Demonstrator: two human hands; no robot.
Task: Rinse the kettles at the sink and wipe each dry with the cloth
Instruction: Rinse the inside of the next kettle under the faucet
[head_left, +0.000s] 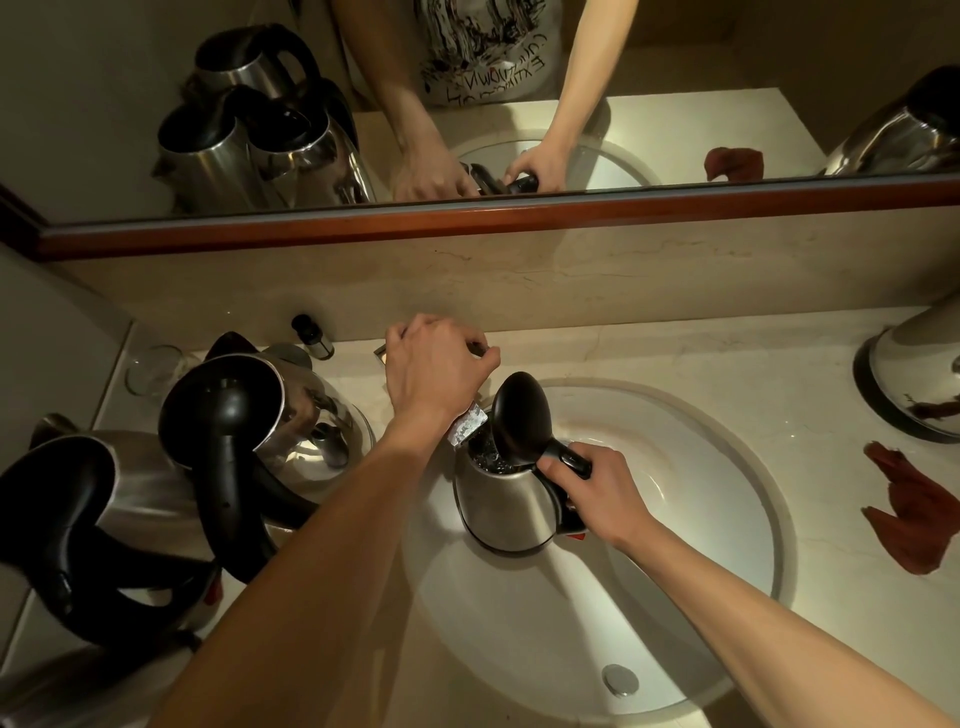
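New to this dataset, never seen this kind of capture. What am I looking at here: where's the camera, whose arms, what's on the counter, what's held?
There is no robot: one wide-angle camera worn on a person's head looks down at their bare arms. The strip along the top is a mirror reflecting the same scene.

The right hand grips the handle of a steel kettle held over the sink, lid open under the faucet spout. The left hand rests on the faucet, probably working it.

On the counter: more kettles at left, one at the right edge, a red-brown cloth.
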